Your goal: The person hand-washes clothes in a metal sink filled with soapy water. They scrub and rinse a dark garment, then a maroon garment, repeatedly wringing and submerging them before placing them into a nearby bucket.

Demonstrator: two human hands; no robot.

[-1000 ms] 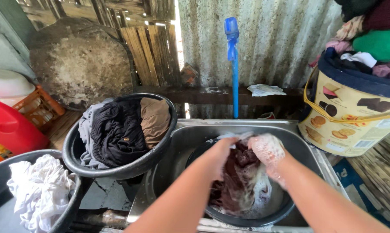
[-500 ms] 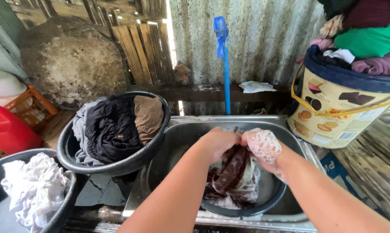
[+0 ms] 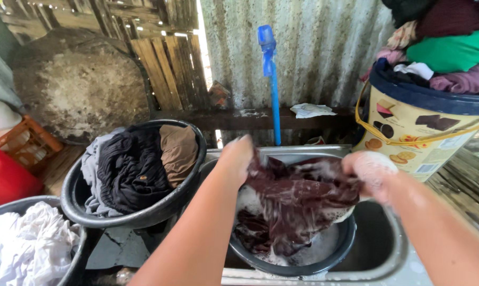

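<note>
Both hands hold a wet, soapy maroon garment (image 3: 298,198) stretched between them above a dark round basin (image 3: 295,262) that sits inside a metal sink (image 3: 380,249). The left hand (image 3: 237,159) has its grip clenched on the garment's left edge, and the right hand (image 3: 369,169), covered in white suds, is clenched on the right edge. The cloth's lower part hangs down into the foamy water in the basin. To the left of the sink stands a larger dark tub (image 3: 144,212) filled with black, grey and brown clothes, and at the lower left corner another tub (image 3: 78,249) holds white laundry (image 3: 30,246). Behind the sink a blue tap pipe (image 3: 274,90) rises in front of a corrugated metal wall (image 3: 313,47). At the right stands a yellow bucket with a dark rim (image 3: 425,124), piled with green, purple and maroon clothes. A red container (image 3: 6,177) and an orange crate (image 3: 27,143) sit at the far left.
</note>
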